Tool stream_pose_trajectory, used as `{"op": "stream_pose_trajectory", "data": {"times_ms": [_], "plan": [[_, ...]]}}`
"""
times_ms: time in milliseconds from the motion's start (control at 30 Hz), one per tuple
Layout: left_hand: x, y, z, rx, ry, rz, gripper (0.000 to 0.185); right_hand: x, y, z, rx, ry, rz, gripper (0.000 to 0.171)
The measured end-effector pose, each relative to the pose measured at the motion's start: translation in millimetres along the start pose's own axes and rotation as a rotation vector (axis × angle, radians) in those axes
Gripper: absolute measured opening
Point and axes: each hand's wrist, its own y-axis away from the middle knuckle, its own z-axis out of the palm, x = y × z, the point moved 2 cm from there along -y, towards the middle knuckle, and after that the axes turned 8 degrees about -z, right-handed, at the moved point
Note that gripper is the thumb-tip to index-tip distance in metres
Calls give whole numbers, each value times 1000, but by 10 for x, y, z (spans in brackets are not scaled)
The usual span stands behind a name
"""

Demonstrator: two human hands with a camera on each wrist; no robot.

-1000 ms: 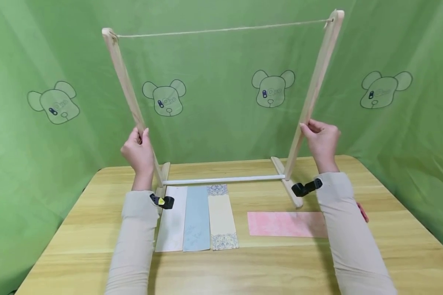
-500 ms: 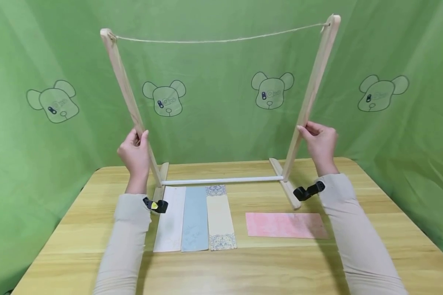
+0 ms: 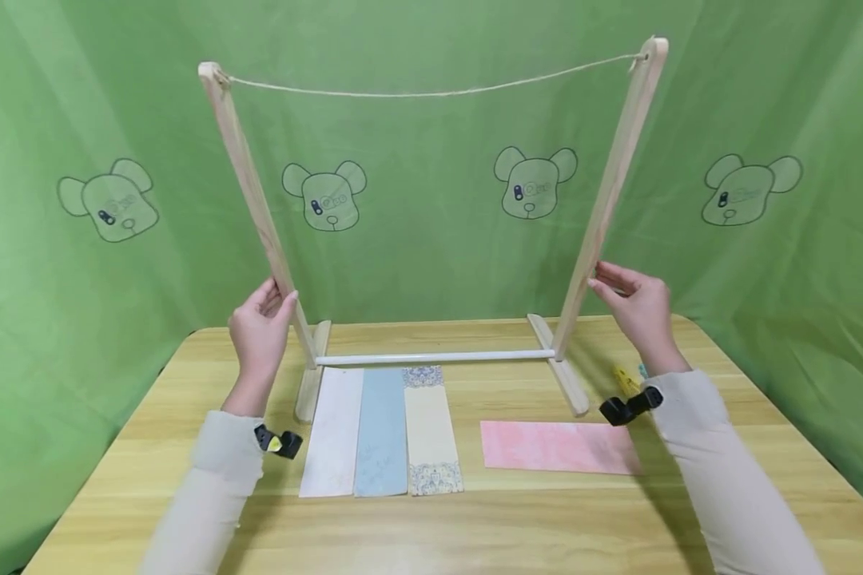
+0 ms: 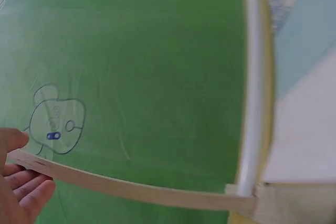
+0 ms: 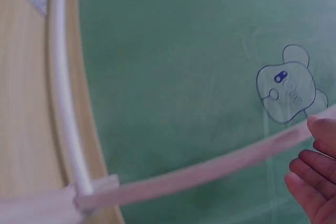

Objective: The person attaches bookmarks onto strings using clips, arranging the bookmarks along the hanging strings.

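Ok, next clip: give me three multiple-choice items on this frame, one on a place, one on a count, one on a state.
1. Where does the pink paper strip lie?
A. right of the three side-by-side strips
B. on the string
C. under the left foot of the frame

2. How many paper strips lie on the table?
A. two
B. four
C. six

3. How are the hands at the wooden frame?
A. both fists clenched round the uprights
B. fingers opened beside the uprights
C. both flat on the table

Key: 1 A, it lies apart to their right. 2 B, three together plus one pink. 3 B, left hand and right hand show straightened fingers.
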Motion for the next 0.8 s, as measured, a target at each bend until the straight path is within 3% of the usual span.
{"op": "stream_pose_trajectory", "data": {"times_ms": [300, 500, 633, 800], "plan": [[-270, 358, -230, -276, -198, -65, 54, 279, 281, -295, -173, 139, 22, 54], [-409, 654, -383, -469, -341, -107, 57, 437, 450, -444, -214, 176, 17, 54], [-490, 829, -433, -552, -369, -170, 54, 537, 536, -512, -218, 199, 22, 54], [-589, 1036, -447, -593, -403, -175, 49, 639, 635, -597, -276, 283, 16, 56]]}}
